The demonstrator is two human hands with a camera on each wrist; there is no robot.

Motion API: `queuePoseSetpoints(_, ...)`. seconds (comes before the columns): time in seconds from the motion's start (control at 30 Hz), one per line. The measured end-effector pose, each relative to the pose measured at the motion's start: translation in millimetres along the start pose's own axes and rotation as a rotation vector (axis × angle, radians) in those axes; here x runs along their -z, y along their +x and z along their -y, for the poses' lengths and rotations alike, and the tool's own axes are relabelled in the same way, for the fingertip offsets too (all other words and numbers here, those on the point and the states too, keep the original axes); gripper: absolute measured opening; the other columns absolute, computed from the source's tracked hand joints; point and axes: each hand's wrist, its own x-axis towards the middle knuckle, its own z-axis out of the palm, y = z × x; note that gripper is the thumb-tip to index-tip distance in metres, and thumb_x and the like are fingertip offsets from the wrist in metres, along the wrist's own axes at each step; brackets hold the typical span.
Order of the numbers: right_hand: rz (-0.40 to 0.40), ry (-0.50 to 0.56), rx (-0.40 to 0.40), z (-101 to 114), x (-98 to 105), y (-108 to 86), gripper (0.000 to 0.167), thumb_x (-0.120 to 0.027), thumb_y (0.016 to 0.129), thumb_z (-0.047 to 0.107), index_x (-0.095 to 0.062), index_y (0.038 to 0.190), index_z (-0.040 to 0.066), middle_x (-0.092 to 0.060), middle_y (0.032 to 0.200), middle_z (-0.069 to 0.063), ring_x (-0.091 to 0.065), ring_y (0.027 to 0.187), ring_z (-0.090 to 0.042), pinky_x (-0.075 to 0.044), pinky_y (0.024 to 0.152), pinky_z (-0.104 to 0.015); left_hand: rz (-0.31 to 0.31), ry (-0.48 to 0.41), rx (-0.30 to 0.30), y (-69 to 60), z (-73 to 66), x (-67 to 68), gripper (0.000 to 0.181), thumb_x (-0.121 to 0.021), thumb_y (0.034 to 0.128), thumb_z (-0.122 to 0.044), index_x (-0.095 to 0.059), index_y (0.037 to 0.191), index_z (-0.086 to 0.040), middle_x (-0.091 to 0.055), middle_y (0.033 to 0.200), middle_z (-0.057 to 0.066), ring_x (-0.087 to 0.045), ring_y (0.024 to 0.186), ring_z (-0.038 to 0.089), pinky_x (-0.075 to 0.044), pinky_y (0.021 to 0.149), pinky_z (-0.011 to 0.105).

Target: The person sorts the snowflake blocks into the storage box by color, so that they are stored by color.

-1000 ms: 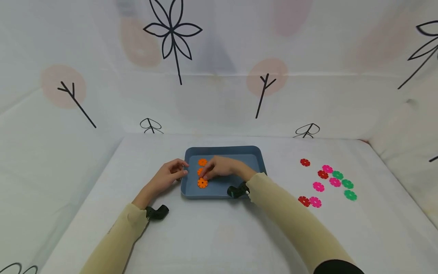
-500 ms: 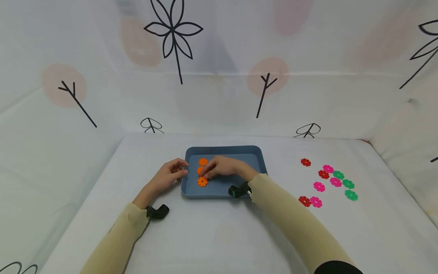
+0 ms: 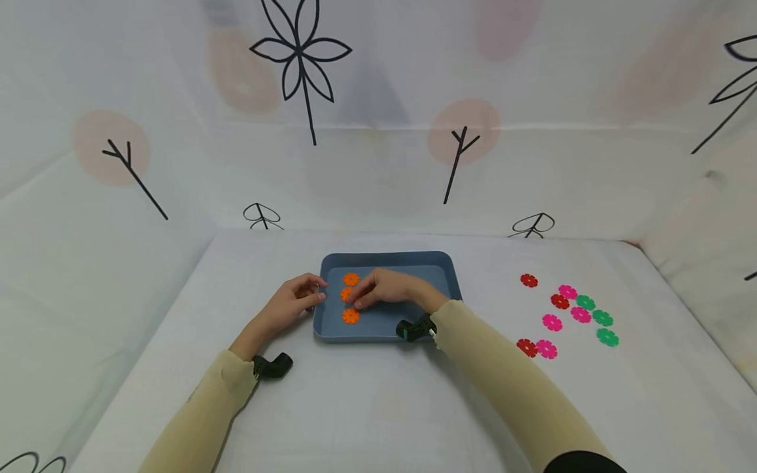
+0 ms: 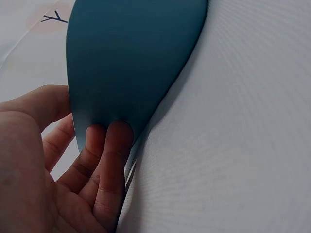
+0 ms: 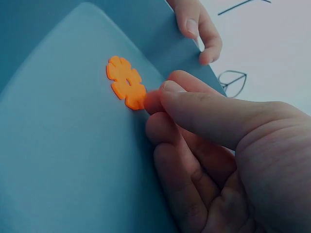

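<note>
A blue-grey tray lies on the white table. Along its left side is a column of orange flower-shaped interlocking discs: a far disc, a middle disc partly covered by fingers, and a near disc. My left hand grips the tray's left side, with fingertips against the outer wall and others at the rim. Over the tray, my right hand has bent fingers, thumb close to index. In the right wrist view its fingertips meet one orange disc's edge; whether they pinch a disc is hidden.
Right of the tray lie several loose discs in red, pink and green, some overlapping or touching. White cloth with printed plant drawings forms the back wall and the sides. Both wrists carry dark camera mounts.
The near orange disc shifted slightly away from me, then back toward me, leaving a wider gap to the middle one. My right fingertips moved very little; my left hand stayed in place.
</note>
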Motion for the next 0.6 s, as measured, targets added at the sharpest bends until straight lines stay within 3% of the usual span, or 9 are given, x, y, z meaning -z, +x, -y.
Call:
queuePoseSetpoints(0.33, 0.029, 0.063, 0.005, 0.3, 0.8, -0.1, 0.026, -0.070, 0.093, 0.009, -0.074, 0.118, 0.007, -0.073, 0.112, -0.001, -0.065, 0.107, -0.012, -0.047, 0.093, -0.029, -0.002, 0.005, -0.001, -0.3, -2.3, -0.2, 0.028, -0.064, 0.0981, -0.010, -0.060, 0.121, 0.005, -0.057, 0.084, 0.010, -0.054, 0.074, 0.040, -0.042, 0.060, 0.026)
queuePoseSetpoints(0.57, 0.035, 0.076, 0.035, 0.0, 1.4, -2.1, 0.027, -0.070, 0.092, 0.006, -0.073, 0.119, 0.006, -0.072, 0.114, -0.001, -0.064, 0.111, -0.013, -0.047, 0.096, -0.030, -0.008, 0.009, -0.019, 2.3, 6.6, -0.5, 0.026, -0.064, 0.0977, -0.009, -0.061, 0.120, 0.005, -0.057, 0.084, 0.009, -0.053, 0.072, 0.038, -0.041, 0.059, 0.026)
queuePoseSetpoints(0.6, 0.037, 0.082, 0.047, -0.5, 1.9, -2.3, 0.027, -0.070, 0.092, 0.006, -0.073, 0.119, 0.005, -0.072, 0.114, -0.002, -0.064, 0.111, -0.014, -0.047, 0.096, -0.031, -0.005, 0.008, -0.013, 0.8, 1.8, -0.4, 0.027, -0.064, 0.0978, -0.009, -0.061, 0.120, 0.006, -0.057, 0.084, 0.010, -0.053, 0.073, 0.041, -0.041, 0.059, 0.025)
